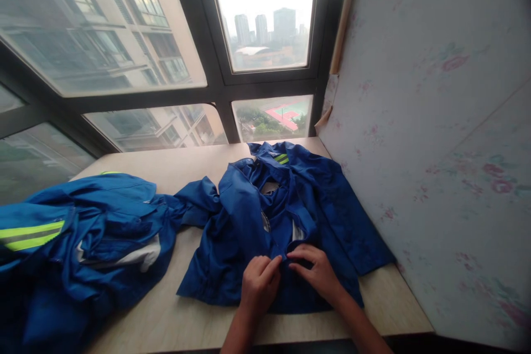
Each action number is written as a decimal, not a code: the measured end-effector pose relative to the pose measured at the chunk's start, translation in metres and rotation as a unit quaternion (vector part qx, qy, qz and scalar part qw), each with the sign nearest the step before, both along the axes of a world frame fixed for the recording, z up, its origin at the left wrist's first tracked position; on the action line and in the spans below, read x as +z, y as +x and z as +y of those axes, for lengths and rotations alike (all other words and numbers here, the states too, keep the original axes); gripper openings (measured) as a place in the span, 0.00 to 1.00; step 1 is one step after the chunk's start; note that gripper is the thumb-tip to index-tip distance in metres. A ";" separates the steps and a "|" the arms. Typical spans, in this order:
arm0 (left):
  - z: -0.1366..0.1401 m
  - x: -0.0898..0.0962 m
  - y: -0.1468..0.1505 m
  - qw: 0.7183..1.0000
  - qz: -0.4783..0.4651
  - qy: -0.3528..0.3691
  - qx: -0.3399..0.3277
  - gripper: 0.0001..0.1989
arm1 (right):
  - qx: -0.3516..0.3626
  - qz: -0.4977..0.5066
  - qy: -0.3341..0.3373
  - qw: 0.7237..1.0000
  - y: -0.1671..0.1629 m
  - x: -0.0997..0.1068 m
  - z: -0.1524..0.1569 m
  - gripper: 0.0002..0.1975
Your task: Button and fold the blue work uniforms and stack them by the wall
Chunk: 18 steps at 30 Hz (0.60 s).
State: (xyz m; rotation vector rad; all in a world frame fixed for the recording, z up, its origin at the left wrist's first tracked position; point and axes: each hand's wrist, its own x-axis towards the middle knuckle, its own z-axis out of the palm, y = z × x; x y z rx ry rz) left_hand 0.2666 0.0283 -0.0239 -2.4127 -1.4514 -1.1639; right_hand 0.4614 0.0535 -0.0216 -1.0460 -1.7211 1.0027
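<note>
A blue work jacket [244, 221] lies spread on the wooden ledge, its collar toward the window and its front partly open. A yellow-green stripe shows near the far shoulder. At the lower part of the front opening, my left hand [260, 281] is closed, with thumb and forefinger pinching the jacket's edge. Close by on the other side, my right hand [314, 269] holds the opposite edge by its fingertips. The two sets of fingertips almost meet; whatever fastener lies between them is too small to make out.
Another blue garment [112, 232] with a wide yellow-green reflective band [33, 236] is heaped at the left, touching the jacket's sleeve. The pale wooden ledge [215, 332] ends at a dark-framed window [226, 91]. A flower-patterned wall [431, 138] borders the right side.
</note>
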 end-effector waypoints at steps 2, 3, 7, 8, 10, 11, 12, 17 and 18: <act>-0.001 -0.001 0.000 1.000 0.023 0.005 0.002 0.11 | -0.002 0.014 -0.002 1.000 0.001 -0.001 0.000 0.10; -0.002 -0.001 0.000 0.999 0.034 0.002 0.003 0.12 | -0.005 0.016 -0.002 1.000 0.001 -0.002 0.000 0.10; -0.002 -0.003 0.001 0.998 0.055 -0.024 0.002 0.11 | -0.014 0.003 0.005 1.000 0.000 -0.006 -0.002 0.11; -0.002 -0.003 0.001 0.998 0.052 -0.029 0.002 0.11 | -0.014 -0.003 0.007 1.000 0.000 -0.007 -0.002 0.11; -0.002 -0.004 0.001 0.999 0.038 -0.036 0.006 0.11 | -0.013 -0.016 0.011 1.000 0.000 -0.008 -0.003 0.10; -0.002 -0.004 0.001 0.999 0.031 -0.039 0.008 0.11 | -0.012 -0.022 0.013 1.000 0.000 -0.008 -0.003 0.10; -0.001 -0.004 0.001 0.999 0.025 -0.041 0.010 0.11 | -0.012 -0.028 0.015 0.999 -0.001 -0.009 -0.003 0.10; -0.001 -0.004 0.002 0.999 0.024 -0.045 0.014 0.11 | -0.011 -0.050 0.034 0.998 -0.002 -0.010 -0.004 0.09; -0.001 -0.004 0.002 0.998 0.026 -0.048 0.014 0.11 | -0.011 -0.054 0.037 0.998 -0.002 -0.010 -0.004 0.09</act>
